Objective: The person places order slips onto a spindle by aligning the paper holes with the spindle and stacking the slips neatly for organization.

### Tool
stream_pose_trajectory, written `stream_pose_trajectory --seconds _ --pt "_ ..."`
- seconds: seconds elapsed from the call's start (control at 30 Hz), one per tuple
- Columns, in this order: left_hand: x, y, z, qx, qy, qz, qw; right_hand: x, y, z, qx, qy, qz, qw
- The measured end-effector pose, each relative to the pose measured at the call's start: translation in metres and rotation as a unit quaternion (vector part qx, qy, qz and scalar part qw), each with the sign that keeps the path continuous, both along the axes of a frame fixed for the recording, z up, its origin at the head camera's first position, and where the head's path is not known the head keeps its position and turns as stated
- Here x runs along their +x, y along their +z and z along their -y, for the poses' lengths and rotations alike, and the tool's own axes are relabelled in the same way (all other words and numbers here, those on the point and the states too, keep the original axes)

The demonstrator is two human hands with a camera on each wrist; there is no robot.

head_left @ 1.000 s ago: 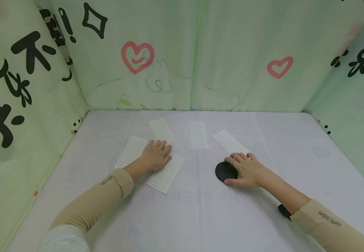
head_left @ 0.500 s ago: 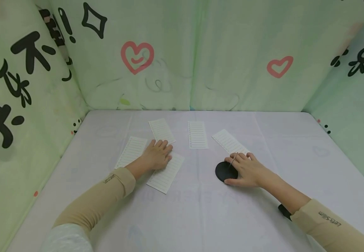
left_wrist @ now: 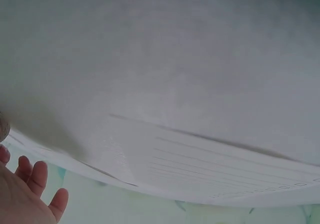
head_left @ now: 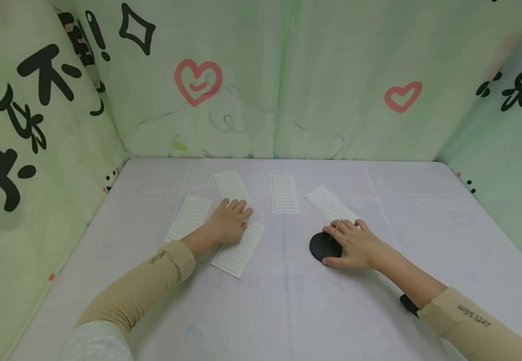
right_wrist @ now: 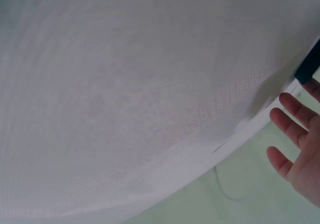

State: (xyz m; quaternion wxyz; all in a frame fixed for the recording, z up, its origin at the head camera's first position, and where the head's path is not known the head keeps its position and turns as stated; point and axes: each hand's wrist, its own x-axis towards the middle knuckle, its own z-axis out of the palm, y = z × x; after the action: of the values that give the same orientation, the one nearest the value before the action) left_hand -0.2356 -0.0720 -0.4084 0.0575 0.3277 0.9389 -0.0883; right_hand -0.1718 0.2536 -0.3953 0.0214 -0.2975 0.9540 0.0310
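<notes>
My left hand (head_left: pixel 228 221) is over the meeting corners of lined paper slips, fingers spread and loosely bent. Under and around it lie a left slip (head_left: pixel 190 216), a back slip (head_left: pixel 232 185) and a front slip (head_left: pixel 239 250). The left wrist view shows its fingers (left_wrist: pixel 37 179) at the lower left, with a slip (left_wrist: pixel 215 159) flat on the table. My right hand (head_left: pixel 355 245) grips the round black base of a paper spike (head_left: pixel 320 245), thumb at the near rim. The thin metal spike rises beside its fingers. In the right wrist view, the base (right_wrist: pixel 309 64) shows only partly.
Two more lined slips lie farther back, a middle slip (head_left: pixel 284 194) and a slanted slip (head_left: pixel 330 203) just beyond my right hand. A black object (head_left: pixel 408 304) shows beside my right forearm. Printed green curtains (head_left: pixel 333 100) enclose the white table (head_left: pixel 288 311).
My left hand has shifted slightly right and away from me over the slips. The right hand stays at the paper spike, and the slips lie as before.
</notes>
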Motion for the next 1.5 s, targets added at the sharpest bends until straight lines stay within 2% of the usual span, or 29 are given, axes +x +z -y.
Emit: stream_pose_trajectory --seconds 0.2,0.73,0.93,1.03,1.1,1.17,1.23,1.37,1.5 --pt "0.002 0.001 -0.002 -0.005 -0.012 -0.021 0.9997 -0.001 -0.001 0.0 0.003 -0.001 -0.002 1.0" --pt "0.007 0.002 -0.001 0.013 -0.009 -0.052 0.9985 0.0 -0.001 0.0 0.004 0.002 -0.01 1.0" --pt "0.007 0.005 -0.004 0.04 0.008 -0.042 0.9983 0.0 -0.001 0.0 0.003 -0.001 -0.006 1.0" --pt "0.007 0.01 -0.005 0.074 0.023 -0.018 0.9968 0.001 0.0 0.0 0.003 -0.001 -0.004 1.0" --pt "0.006 0.014 -0.006 0.113 0.038 0.011 0.9928 0.001 0.0 0.0 0.003 -0.001 -0.005 1.0" --pt "0.005 0.02 -0.007 0.169 0.056 0.06 0.9822 0.001 0.0 0.0 0.0 0.001 -0.007 1.0" --pt "0.004 0.025 -0.007 0.227 0.07 0.117 0.9642 0.002 0.001 0.001 -0.001 0.002 -0.009 1.0" --pt "0.002 0.037 -0.005 0.338 0.074 0.21 0.9145 0.002 0.001 0.001 0.0 0.001 -0.009 1.0" --pt "-0.002 0.043 -0.007 0.415 0.08 0.269 0.8656 0.002 0.002 0.001 0.003 0.001 -0.005 1.0"
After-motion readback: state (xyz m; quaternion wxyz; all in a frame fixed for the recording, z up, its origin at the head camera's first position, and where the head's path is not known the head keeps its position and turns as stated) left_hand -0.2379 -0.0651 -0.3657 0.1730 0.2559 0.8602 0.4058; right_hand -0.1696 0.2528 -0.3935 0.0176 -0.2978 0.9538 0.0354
